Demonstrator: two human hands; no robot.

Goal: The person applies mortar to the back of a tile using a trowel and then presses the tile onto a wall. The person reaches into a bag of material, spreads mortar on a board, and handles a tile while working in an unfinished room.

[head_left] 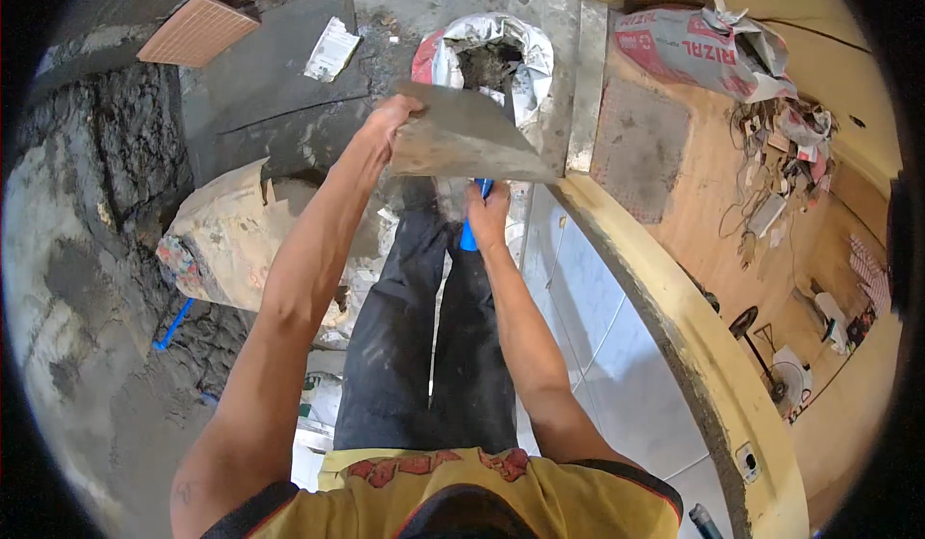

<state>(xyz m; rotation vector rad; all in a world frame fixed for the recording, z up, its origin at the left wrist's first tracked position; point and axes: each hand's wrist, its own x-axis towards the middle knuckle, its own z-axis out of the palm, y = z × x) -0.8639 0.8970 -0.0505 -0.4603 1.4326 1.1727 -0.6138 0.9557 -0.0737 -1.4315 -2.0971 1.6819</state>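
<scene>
My left hand (393, 115) grips the left edge of a grey tile (462, 134), thumb on its upper corner. The tile is tilted in front of me, above my legs. Below its lower right edge, my right hand (489, 213) is closed round a blue-handled tool (469, 236); the tool's working end is hidden by the tile. Just beyond the tile stands an open sack (537, 52) with its rim rolled down and clumpy grey material inside. The tile covers part of this sack.
A tan tile (198, 30) leans at the far left, near a torn paper piece (332, 50). A crumpled paper sack (226, 236) and a blue stick (173, 325) lie left. Rightward, a yellow-edged low wall (665, 293) borders a wooden floor with another sack (694, 52) and debris (785, 144).
</scene>
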